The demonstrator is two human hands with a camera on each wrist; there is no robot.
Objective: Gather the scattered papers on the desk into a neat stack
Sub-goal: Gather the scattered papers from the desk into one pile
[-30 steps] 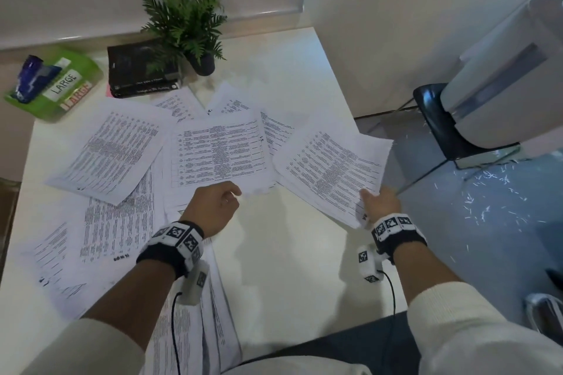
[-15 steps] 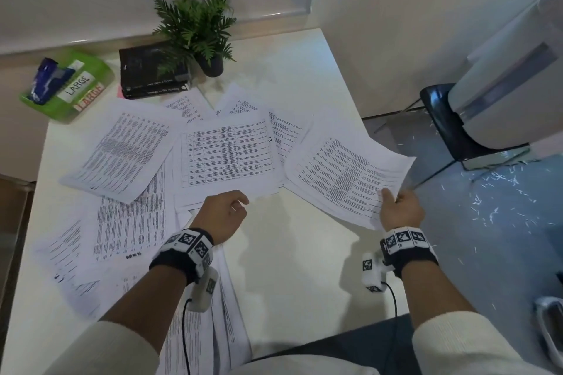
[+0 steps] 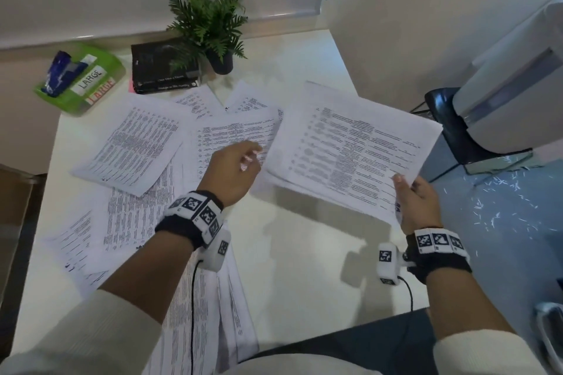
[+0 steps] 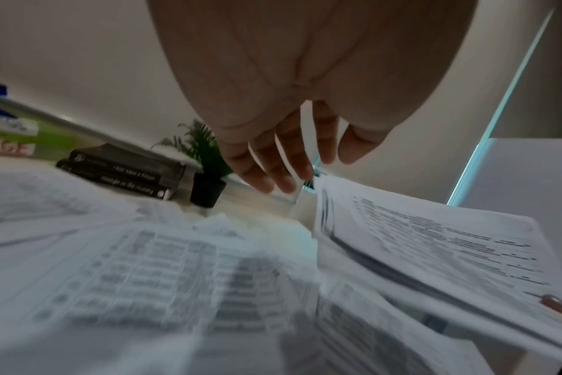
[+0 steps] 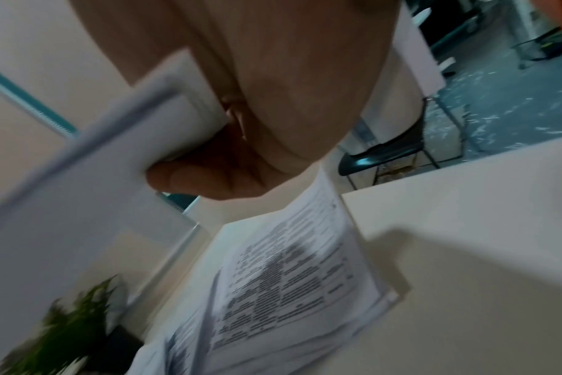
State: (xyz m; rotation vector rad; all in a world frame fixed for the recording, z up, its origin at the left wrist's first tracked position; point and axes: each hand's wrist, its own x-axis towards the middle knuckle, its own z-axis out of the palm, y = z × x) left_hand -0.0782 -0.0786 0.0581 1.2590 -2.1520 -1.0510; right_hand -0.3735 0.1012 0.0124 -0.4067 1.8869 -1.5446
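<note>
Printed sheets lie scattered over the white desk (image 3: 304, 268). My right hand (image 3: 408, 189) pinches the near right corner of a small bundle of printed papers (image 3: 350, 146), lifted off the desk at the right; in the right wrist view the thumb (image 5: 190, 177) presses on the papers (image 5: 97, 203). My left hand (image 3: 243, 158) hovers over the middle sheet (image 3: 225, 137), fingers (image 4: 273, 165) straight and relaxed, holding nothing, just left of the lifted bundle (image 4: 433, 248). More sheets (image 3: 134, 143) lie left and toward me (image 3: 201, 313).
At the back of the desk stand a potted fern (image 3: 213, 27), a stack of black books (image 3: 164, 70) and a green box labelled LARGE (image 3: 88, 79). A black chair (image 3: 451, 119) and a grey machine (image 3: 518, 76) sit to the right, beyond the desk edge, over a floor littered with paper scraps.
My right hand has lifted the right-hand bundle of papers off the desk and turned it leftward. My left hand has risen from the desk and opened over the middle sheet.
</note>
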